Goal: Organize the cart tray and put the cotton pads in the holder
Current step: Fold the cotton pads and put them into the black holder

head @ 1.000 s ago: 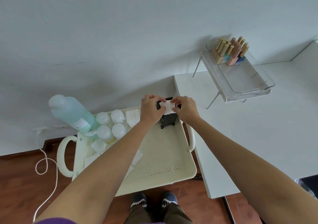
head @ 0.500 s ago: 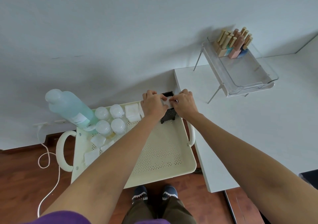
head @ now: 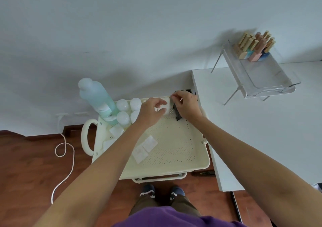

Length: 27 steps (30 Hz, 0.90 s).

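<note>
Cart tray [head: 174, 164]: cream, perforated, center of the frame.
Loose cotton pads [head: 144, 149]: 2 white squares lying on the tray floor, lower left of center; more sit by the left rim.
Left hand [head: 150, 112]: fingers pinching a white pad stack [head: 164, 107] at the tray's far edge.
Right hand [head: 187, 105]: fingers curled over the black holder [head: 177, 116], far right corner; grip unclear.
Bottle [head: 97, 99]: blue, far left corner.
Bench [head: 261, 130]: white, right.
</note>
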Motion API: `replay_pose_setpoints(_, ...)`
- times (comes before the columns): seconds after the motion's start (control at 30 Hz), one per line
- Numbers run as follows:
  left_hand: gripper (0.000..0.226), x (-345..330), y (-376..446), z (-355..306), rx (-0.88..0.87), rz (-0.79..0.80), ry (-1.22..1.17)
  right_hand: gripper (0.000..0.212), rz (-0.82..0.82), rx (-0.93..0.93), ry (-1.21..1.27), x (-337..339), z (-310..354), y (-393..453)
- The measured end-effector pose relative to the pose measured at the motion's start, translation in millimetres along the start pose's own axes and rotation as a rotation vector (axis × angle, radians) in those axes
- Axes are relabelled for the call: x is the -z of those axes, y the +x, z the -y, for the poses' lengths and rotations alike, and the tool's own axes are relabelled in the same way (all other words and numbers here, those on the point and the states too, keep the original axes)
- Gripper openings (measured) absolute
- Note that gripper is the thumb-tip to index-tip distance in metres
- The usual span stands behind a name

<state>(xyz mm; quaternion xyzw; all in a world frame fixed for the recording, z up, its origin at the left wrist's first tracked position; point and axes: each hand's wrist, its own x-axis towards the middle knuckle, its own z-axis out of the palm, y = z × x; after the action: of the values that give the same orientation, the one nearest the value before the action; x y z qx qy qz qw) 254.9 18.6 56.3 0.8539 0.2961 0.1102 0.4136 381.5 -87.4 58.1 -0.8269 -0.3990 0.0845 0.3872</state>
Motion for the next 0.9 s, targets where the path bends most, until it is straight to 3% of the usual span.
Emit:
replay_pose_setpoints(0.23, 0.014, 27.9, -49.6, 49.7, 0.25, 0.349, 0.107, 0.015, 0.237, -0.014, 0.049, -54.3, 14.2, -37.1)
replay_pose_setpoints(0.47, 0.017, 2.0, -82.4, 102.7, 0.456, 0.24, 0.242, 0.014, 0.462, -0.25, -0.082, -103.5, -7.8, -70.6)
replay_pose_setpoints(0.6, 0.043, -10.5, -93.3, 117.0, 0.494, 0.25, 0.348, 0.031, 0.49, -0.4, -0.164, -121.7, -12.1, -83.7)
replay_pose_setpoints(0.77, 0.049, -19.9, -97.4, 128.1, 0.495, 0.231, 0.419, 0.05, 0.521, -0.438, -0.342, -137.9, -12.3, -97.1)
replay_pose_setpoints(0.9, 0.039, -22.9, -94.9, 129.6, 0.479, 0.268, 0.504, 0.037, 0.507, -0.488, -0.315, -145.5, -14.4, -102.2)
